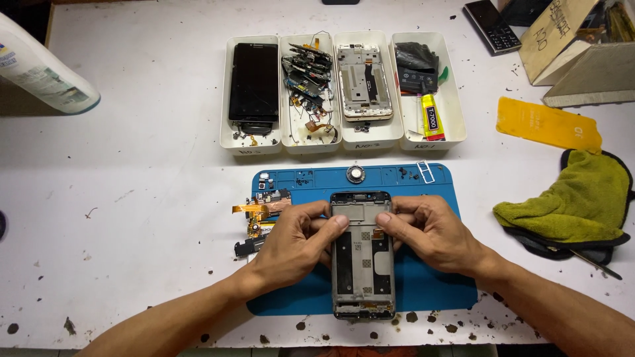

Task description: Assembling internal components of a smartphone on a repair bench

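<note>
Both hands meet over a stripped phone frame (362,254) that lies lengthwise on a blue work mat (423,277). The left hand (291,241) has its fingers curled, pinching the frame's upper left edge between thumb and fingertips; the right hand (430,231) is curled the same way on the upper right edge, thumb pressed near the top bar. Neither hand is spread wide; both grip only the frame.

The mat rests on a white table (132,218) that is scuffed and flecked with dark spots, thickest along the near edge below the wrists. Just left of the left hand lie loose small parts: an orange flex cable (250,209) and a small circuit board (259,231). Beyond the fingertips, on the mat's far rim, sits a round metal part (356,174). Well right of the right hand lies a crumpled green cloth (574,201), with a yellow card (548,124) past it.

Farther off, beyond the mat, four white trays stand side by side. The leftmost tray (225,86) holds a black phone screen (254,80); the next tray (286,132) holds a heap of boards and cables; the third tray (397,125) holds a pale phone chassis (364,82); the rightmost tray (455,99) holds dark parts and a yellow glue tube (431,116). A white bottle (40,66) lies at the far left, a cardboard box (575,46) at the far right.
</note>
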